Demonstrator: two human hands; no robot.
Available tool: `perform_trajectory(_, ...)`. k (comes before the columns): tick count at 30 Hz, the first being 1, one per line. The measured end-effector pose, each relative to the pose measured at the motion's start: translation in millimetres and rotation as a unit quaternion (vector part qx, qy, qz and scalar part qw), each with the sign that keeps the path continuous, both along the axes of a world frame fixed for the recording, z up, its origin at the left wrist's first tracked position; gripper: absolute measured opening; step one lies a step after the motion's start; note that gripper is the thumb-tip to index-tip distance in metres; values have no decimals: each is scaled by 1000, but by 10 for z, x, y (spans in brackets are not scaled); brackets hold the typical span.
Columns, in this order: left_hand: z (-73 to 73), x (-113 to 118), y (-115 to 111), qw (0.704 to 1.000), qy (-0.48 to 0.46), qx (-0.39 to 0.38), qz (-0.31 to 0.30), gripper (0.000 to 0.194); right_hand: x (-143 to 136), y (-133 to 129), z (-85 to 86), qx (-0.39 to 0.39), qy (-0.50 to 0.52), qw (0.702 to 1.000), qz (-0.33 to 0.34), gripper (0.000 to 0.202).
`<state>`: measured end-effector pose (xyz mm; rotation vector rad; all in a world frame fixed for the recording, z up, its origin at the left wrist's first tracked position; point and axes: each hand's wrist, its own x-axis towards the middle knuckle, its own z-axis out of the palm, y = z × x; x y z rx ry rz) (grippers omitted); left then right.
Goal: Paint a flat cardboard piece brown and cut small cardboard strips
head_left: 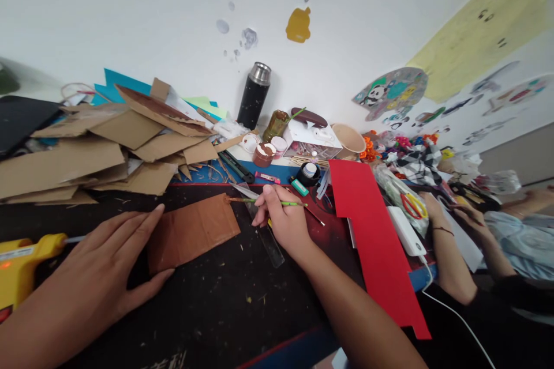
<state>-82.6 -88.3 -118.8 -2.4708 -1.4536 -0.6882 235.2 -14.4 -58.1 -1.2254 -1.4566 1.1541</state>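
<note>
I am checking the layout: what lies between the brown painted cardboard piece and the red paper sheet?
In the head view, between the brown cardboard piece and the red paper sheet lie the right hand holding a green paintbrush, and a clear ruler.

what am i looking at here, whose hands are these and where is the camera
There is no machine: one person is working with bare hands, and the single picture comes from a camera on their head, looking down at a messy craft table. The left hand lies flat, pressing a brown painted card. The right hand holds a thin green brush whose tip touches the card's top edge. Around them lie a yellow glue gun, a cardboard pile, a red sheet, a clear ruler and a black flask. The arms at the right edge belong to someone else.
</note>
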Motion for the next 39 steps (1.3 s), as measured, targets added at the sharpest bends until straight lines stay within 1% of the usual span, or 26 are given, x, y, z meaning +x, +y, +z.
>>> perform_trajectory(6, -2, 1, 7, 1000, -4, -1, -2, 97, 71, -110, 14, -7, -17, 1000, 8, 64)
perform_trajectory(12, -56, -28, 10, 1000, -4, -11, 2, 99, 118, -206, 78, -14, -31, 999, 8, 64)
perform_trajectory(20, -58, -17, 6, 1000, -15, -4, -5, 97, 197, -349, 139, -35, -41, 998, 23, 65)
perform_trajectory(24, -91, -29, -2, 1000, -11, -4, 1, 99, 140, -304, 121, -24, -43, 999, 22, 65)
perform_trajectory(28, -118, -49, -15, 999, -17, -27, 10, 100, 43, -152, 58, -5, -41, 999, 15, 64)
perform_trajectory(32, -112, -48, -18, 999, -20, -39, 12, 99, -24, -25, 14, 0, -26, 1000, 2, 64)
perform_trajectory(35, -103, -42, -20, 998, -34, -45, 15, 101, -28, -12, 7, 0, -32, 999, 4, 64)
perform_trajectory(39, -98, -49, -26, 999, -30, -43, 11, 102, 31, -82, 19, 6, -44, 999, 17, 64)
